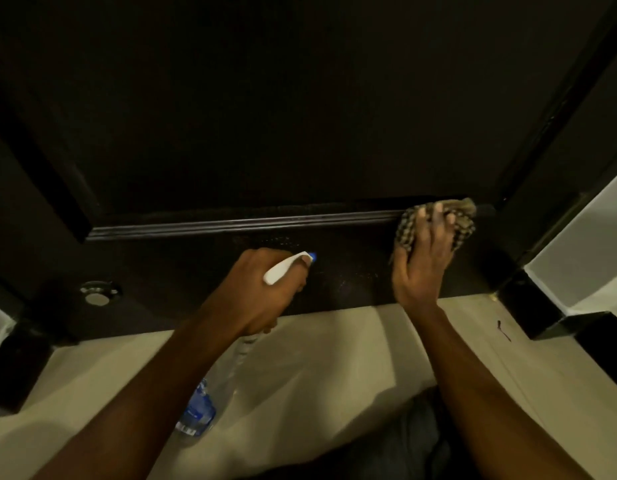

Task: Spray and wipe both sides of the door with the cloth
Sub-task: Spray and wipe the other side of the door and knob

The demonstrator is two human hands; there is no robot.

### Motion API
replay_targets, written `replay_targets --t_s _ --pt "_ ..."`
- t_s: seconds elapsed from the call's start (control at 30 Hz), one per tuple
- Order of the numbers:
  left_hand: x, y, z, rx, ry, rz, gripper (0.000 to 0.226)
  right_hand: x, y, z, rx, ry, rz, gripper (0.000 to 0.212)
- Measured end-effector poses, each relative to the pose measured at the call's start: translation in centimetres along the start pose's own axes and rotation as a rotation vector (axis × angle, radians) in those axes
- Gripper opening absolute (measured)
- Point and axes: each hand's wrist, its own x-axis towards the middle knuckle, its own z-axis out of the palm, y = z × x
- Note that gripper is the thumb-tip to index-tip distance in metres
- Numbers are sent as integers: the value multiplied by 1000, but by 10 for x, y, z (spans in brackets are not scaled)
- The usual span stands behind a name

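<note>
A dark brown door [300, 116] fills the upper view, with a moulded ridge across its lower part. My left hand [262, 289] grips a spray bottle [286, 268] by its white trigger head, the blue nozzle aimed at the door's bottom panel; the clear body with a blue label hangs below my wrist. Fine droplets speckle the panel near the nozzle. My right hand [424, 258] presses a checked cloth [435, 223] flat against the door at the right end of the ridge.
A round metal door stop [97, 294] sits low at the left. Dark door frame posts [542, 220] flank the door. Beige floor tiles [334, 358] lie below. A white wall [591, 244] with black skirting stands at the right.
</note>
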Motion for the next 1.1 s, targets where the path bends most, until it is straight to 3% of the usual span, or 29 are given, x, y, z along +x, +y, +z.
replay_targets --t_s 0.1,0.27,0.33,0.4,0.5,0.57,0.63,0.7,0.83,0.9,0.97,1.03,1.1 --pt "8 0 17 16 -76 -35 39 11 10 -7 56 27 83 77" --pt "1 -9 11 54 -27 -51 39 8 1 -2 102 83 -1 65" --pt "-7 -11 0 13 41 -22 38 3 -15 9 49 49 -129 60" --pt "-13 -10 -12 -56 144 50 39 -10 -26 23 -129 -82 -466 61" --pt "-18 -5 -21 -78 230 124 39 -32 11 39 -416 -376 -1214 70" --pt "-16 -2 -21 -78 238 147 37 -33 48 40 -567 -417 -1496 71" --pt "-13 -2 -18 -79 223 170 41 -26 66 32 -656 -433 -1566 73" --pt "-12 -3 -16 -81 211 188 40 -17 68 16 -577 -373 -1478 75" --pt "-15 -8 -15 -61 243 193 33 3 30 3 -367 -124 -888 62" --pt "-18 -12 -20 -64 262 179 33 -5 10 11 -331 -90 -721 67" --pt "-22 -15 -26 -66 279 160 36 -26 12 26 -383 -260 -925 76" --pt "-27 -14 -32 -45 317 135 30 -37 15 37 -421 -473 -1314 75" --pt "-31 -11 -39 -25 365 146 24 -38 14 43 -485 -549 -1499 78"
